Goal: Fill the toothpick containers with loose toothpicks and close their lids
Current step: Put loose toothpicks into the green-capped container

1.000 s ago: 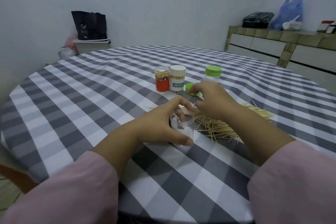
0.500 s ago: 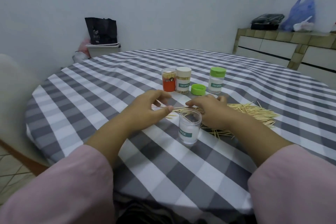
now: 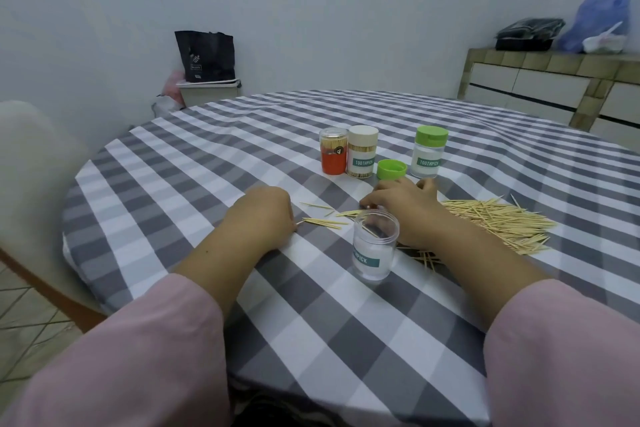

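Note:
An open clear toothpick container (image 3: 375, 248) with a teal label stands on the checked table (image 3: 194, 184) between my hands, a toothpick or two inside. My left hand (image 3: 261, 215) lies knuckles up to its left, fingers curled under. One fingertip meets the end of a small bundle of toothpicks (image 3: 325, 221); whether it pinches them is hidden. My right hand (image 3: 403, 206) rests flat, fingers stretched left over the edge of the big toothpick pile (image 3: 498, 222). A loose green lid (image 3: 391, 169) lies just beyond.
Behind the hands stand three closed containers: an orange one (image 3: 334, 156), a cream-lidded one (image 3: 362, 156) and a green-lidded one (image 3: 428, 156). A chair back (image 3: 31, 184) is at the left. A tiled counter (image 3: 554, 87) with bags runs along the right wall.
My left hand let go of the clear container and moved left to the small bundle. My right hand came down onto the pile's edge. The view has shifted.

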